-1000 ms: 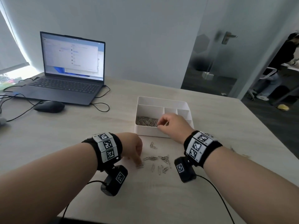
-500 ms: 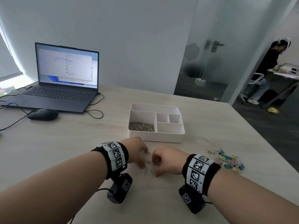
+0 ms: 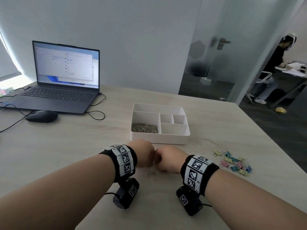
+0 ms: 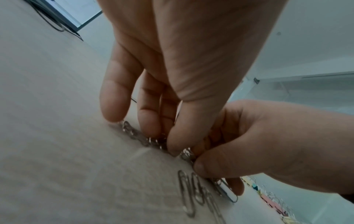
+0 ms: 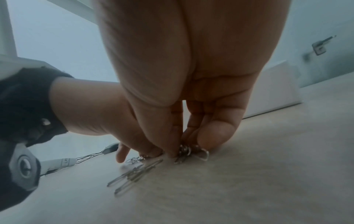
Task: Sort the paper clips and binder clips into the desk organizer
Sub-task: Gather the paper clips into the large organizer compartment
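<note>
**Both hands gather loose paper clips in front of the organizer**

The left hand (image 3: 144, 152) and right hand (image 3: 167, 158) meet knuckle to knuckle on the table (image 3: 66, 146). The left fingertips (image 4: 149, 127) press down on a row of paper clips (image 4: 138, 136), thumb closing toward them. The right hand's thumb and fingers pinch a small bunch of clips (image 5: 184, 151). More clips (image 3: 152, 174) lie flat just behind both thumbs. The desk organizer (image 3: 159, 138) sits just beyond the fingertips, one compartment holding clips. Coloured binder clips (image 3: 234, 162) lie right of the right hand.
</note>
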The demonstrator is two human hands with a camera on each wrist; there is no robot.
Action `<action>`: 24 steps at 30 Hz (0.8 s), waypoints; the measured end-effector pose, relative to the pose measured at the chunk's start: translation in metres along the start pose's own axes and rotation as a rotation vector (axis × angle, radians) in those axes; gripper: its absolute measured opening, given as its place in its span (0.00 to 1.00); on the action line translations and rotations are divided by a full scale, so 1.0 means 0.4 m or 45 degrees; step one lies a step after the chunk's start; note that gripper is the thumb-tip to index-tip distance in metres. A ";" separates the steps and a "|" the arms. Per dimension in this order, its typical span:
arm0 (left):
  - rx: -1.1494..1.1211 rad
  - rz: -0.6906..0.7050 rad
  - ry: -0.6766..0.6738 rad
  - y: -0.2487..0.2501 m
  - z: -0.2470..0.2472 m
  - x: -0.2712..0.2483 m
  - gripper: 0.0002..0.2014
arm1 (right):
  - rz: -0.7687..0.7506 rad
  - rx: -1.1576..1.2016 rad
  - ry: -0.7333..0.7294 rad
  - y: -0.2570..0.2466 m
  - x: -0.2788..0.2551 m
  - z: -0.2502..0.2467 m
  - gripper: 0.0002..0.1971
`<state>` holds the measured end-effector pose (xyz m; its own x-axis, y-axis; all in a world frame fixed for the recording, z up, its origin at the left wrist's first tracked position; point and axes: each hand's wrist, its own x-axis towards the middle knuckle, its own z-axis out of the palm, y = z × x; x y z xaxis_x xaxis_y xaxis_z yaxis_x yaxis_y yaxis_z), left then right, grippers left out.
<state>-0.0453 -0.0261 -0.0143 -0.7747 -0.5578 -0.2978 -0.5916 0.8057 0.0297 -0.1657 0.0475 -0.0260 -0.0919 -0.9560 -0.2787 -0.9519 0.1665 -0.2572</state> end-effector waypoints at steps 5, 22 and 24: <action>-0.113 -0.040 -0.050 -0.010 -0.009 0.006 0.11 | -0.011 -0.011 0.013 0.001 0.015 0.007 0.09; -0.338 -0.044 -0.002 -0.063 0.011 0.022 0.06 | -0.043 0.457 0.628 0.016 0.146 -0.127 0.03; -0.443 -0.078 -0.042 -0.071 0.010 0.021 0.06 | -0.059 0.380 0.675 0.015 0.173 -0.139 0.03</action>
<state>-0.0342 -0.0528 -0.0212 -0.7312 -0.5917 -0.3394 -0.6817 0.6519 0.3321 -0.1941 -0.0309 0.0046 -0.2581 -0.9412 0.2181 -0.8425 0.1088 -0.5276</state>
